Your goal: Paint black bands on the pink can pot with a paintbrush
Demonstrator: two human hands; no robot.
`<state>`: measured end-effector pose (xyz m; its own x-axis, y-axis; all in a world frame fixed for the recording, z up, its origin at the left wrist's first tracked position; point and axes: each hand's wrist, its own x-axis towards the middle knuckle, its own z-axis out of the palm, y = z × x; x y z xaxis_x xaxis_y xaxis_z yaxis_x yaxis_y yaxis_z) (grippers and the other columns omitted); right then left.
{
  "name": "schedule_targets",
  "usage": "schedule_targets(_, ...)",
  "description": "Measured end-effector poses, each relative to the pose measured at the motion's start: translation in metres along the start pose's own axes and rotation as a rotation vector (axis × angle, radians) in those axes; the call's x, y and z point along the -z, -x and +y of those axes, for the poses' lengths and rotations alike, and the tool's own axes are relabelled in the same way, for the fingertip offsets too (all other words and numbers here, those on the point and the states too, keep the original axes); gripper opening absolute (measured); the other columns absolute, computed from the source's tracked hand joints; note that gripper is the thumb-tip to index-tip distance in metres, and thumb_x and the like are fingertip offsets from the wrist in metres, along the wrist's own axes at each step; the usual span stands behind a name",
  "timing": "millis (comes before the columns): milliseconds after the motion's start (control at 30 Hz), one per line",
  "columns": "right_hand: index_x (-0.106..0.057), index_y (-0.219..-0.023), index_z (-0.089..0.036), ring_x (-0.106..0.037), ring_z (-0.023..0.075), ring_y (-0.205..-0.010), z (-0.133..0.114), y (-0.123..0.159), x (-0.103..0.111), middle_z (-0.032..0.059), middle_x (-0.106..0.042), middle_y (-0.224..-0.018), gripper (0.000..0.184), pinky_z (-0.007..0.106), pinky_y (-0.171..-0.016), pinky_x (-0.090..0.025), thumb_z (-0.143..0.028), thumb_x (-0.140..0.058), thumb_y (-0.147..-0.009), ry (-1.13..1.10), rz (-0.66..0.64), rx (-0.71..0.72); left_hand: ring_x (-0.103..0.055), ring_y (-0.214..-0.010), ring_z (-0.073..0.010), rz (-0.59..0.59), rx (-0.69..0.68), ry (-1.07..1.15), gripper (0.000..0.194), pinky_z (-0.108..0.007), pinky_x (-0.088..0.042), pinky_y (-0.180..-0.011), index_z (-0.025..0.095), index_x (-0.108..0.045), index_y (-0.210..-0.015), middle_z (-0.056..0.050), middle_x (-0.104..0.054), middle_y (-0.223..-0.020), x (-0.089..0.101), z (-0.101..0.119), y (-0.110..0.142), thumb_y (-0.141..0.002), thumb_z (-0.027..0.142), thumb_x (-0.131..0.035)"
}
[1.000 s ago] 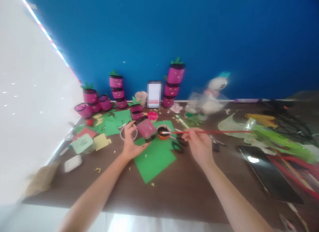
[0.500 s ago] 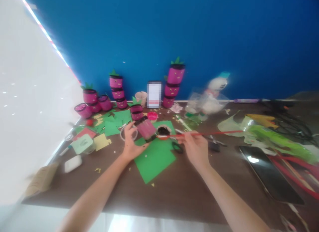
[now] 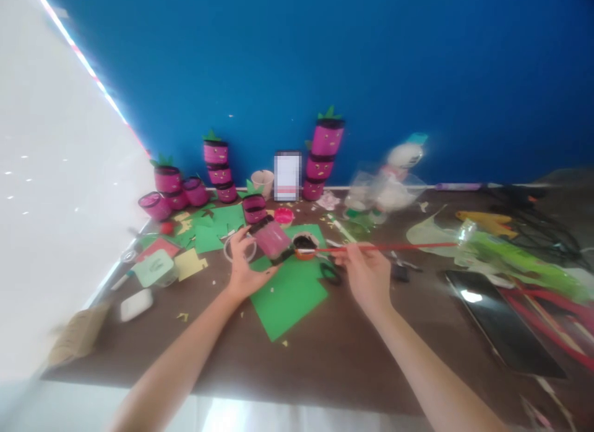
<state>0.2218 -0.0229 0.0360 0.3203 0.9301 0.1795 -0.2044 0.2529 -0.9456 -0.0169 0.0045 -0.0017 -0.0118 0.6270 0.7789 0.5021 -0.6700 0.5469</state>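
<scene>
My left hand [image 3: 244,265] is wrapped around a pink cup [image 3: 273,239] with black edges, tilted on its side, thumb at its near end and fingers at its far end. In my right hand [image 3: 366,274] is a thin red paintbrush [image 3: 394,247], pinched near its metal band. Its tip points left, towards the cup's black end, over the front rim of a small pot of black paint [image 3: 305,241]. I cannot tell whether the bristles touch the cup. Beneath them lies green paper [image 3: 290,296], with the dark handles of scissors [image 3: 330,273] beside it.
Pink cup stacks with green leaves [image 3: 221,169] [image 3: 323,153] stand along the blue wall. A phone [image 3: 501,320] lies at right, near a green plastic packet [image 3: 524,262]. A tape roll [image 3: 227,249], a white case [image 3: 136,305] and paper scraps are at left.
The paintbrush and my right hand have shifted slightly to the right, drawing the tip back a little from the cup's end. My left hand and the cup stay almost in place.
</scene>
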Motion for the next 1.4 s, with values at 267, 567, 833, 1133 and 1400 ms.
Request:
schedule_targets(267, -0.058, -0.068, -0.020, -0.058, 0.0132, -0.048, -0.007, 0.002, -0.005, 0.0001, -0.065, -0.056, 0.025, 0.028, -0.052, -0.049, -0.043, -0.068, -0.071, -0.026, 0.009, -0.025, -0.040, -0.123, -0.0291, 0.007, 0.014, -0.015, 0.077, -0.047, -0.039, -0.096, 0.024, -0.036, -0.116, -0.016, -0.036, -0.130, -0.002, -0.003, 0.002, -0.054, 0.034, -0.080)
schedule_targets(567, -0.059, -0.072, -0.020, -0.058, 0.0121, -0.049, 0.000, -0.004, 0.002, 0.0007, -0.066, -0.061, 0.022, 0.027, -0.053, -0.049, -0.041, -0.065, -0.076, 0.017, 0.065, 0.042, -0.040, -0.123, -0.0290, -0.006, 0.016, -0.003, 0.078, -0.046, -0.038, -0.096, 0.025, -0.035, -0.116, -0.016, -0.035, -0.130, -0.001, -0.001, 0.001, -0.053, 0.033, -0.080)
schedule_targets(833, -0.059, -0.075, -0.019, -0.059, 0.0131, -0.055, 0.000, -0.004, 0.004, 0.0021, -0.067, -0.065, 0.022, 0.029, -0.059, -0.050, -0.041, -0.063, -0.078, 0.141, 0.102, 0.089, -0.041, -0.123, -0.0292, 0.002, 0.030, -0.009, 0.078, -0.047, -0.039, -0.096, 0.024, -0.036, -0.117, -0.016, -0.036, -0.129, -0.002, -0.003, 0.003, -0.053, 0.035, -0.080)
schedule_targets(1133, -0.057, -0.080, -0.021, -0.062, 0.0167, -0.062, -0.006, -0.001, 0.007, 0.0018, -0.064, -0.065, 0.022, 0.033, -0.066, -0.051, -0.042, -0.051, -0.085, 0.514, 0.083, 0.340, -0.040, -0.122, -0.0288, 0.059, 0.159, -0.035, 0.079, -0.048, -0.035, -0.100, 0.022, -0.036, -0.119, -0.015, -0.038, -0.127, -0.005, -0.007, 0.004, -0.055, 0.034, -0.079)
schedule_targets(1400, -0.060, -0.081, -0.023, -0.063, 0.0219, -0.079, 0.010, 0.000, 0.009, 0.0048, -0.066, -0.076, 0.014, 0.037, -0.075, -0.049, -0.030, -0.049, -0.086, 0.803, -0.126, 0.529, -0.039, -0.122, -0.0287, 0.023, 0.144, -0.056, 0.079, -0.048, -0.036, -0.099, 0.021, -0.035, -0.120, -0.015, -0.037, -0.126, -0.004, -0.005, 0.003, -0.056, 0.035, -0.078)
